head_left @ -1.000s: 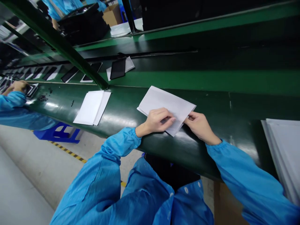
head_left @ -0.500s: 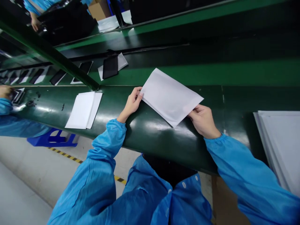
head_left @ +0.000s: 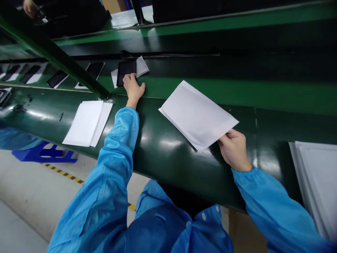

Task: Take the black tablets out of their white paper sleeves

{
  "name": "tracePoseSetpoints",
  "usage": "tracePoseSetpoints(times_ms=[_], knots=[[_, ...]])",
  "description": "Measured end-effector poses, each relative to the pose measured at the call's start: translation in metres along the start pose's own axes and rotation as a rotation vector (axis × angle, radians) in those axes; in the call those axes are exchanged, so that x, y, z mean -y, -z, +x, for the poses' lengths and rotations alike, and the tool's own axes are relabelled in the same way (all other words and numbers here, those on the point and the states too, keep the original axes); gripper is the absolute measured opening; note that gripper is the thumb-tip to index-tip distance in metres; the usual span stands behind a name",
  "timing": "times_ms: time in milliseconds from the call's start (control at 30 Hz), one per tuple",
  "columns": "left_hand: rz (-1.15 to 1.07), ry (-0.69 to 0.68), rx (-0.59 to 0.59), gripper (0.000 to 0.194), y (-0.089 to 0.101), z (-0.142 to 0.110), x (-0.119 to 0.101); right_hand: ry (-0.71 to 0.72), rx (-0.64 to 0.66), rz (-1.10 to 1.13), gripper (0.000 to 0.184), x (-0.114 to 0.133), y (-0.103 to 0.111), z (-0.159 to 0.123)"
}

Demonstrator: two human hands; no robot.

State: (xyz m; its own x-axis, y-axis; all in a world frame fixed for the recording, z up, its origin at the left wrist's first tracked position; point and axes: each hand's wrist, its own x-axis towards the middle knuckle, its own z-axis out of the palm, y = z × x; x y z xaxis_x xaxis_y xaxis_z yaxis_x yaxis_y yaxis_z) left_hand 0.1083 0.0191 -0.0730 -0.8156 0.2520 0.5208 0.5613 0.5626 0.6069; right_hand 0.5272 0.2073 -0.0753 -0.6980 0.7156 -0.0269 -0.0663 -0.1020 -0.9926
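Fingers of the left hand (head_left: 133, 90) are spread wide, their tips touching the lower edge of a black slab (head_left: 126, 72), glossy and rectangular, which lies on a creased white sheet (head_left: 142, 66) at 12 o'clock; nothing is gripped. Fingers of the right hand (head_left: 234, 149) are curled closed, pinching the lower corner of a white paper sleeve (head_left: 197, 114), thin, matte and flat, tilted across a green conveyor belt (head_left: 163, 140) at 3 o'clock. Half a second ago both hands held that sleeve; now the left has let go and reached away, while the right keeps its hold. At 9 o'clock a stack of white sheets (head_left: 85, 123) lies on the glossy belt, and further black slabs (head_left: 92, 70) sit on paper toward 10 o'clock. A pile of white sheets (head_left: 318, 182) lies at 4 o'clock, and a co-worker's hand (head_left: 30, 7) shows at the top left corner
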Motion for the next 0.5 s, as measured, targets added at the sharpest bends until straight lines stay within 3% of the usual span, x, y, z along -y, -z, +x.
tracePoseSetpoints(times_ms=[133, 267, 367, 500], knots=[[-0.049, 0.009, -0.003, 0.055, -0.023, 0.034, 0.011, -0.026, -0.048, 0.011, 0.029, -0.001, 0.005, -0.001], [0.107, 0.177, 0.076, 0.052, -0.032, 0.058, 0.014, -0.02, -0.101, 0.012, 0.029, 0.0, 0.008, -0.002], [0.179, 0.241, 0.154, 0.04, -0.034, 0.067, 0.02, -0.033, -0.177, 0.014, 0.031, 0.002, 0.012, -0.002], [0.136, 0.184, 0.151, 0.04, -0.038, 0.066, 0.021, -0.019, -0.239, -0.003, 0.037, 0.001, 0.021, 0.003]])
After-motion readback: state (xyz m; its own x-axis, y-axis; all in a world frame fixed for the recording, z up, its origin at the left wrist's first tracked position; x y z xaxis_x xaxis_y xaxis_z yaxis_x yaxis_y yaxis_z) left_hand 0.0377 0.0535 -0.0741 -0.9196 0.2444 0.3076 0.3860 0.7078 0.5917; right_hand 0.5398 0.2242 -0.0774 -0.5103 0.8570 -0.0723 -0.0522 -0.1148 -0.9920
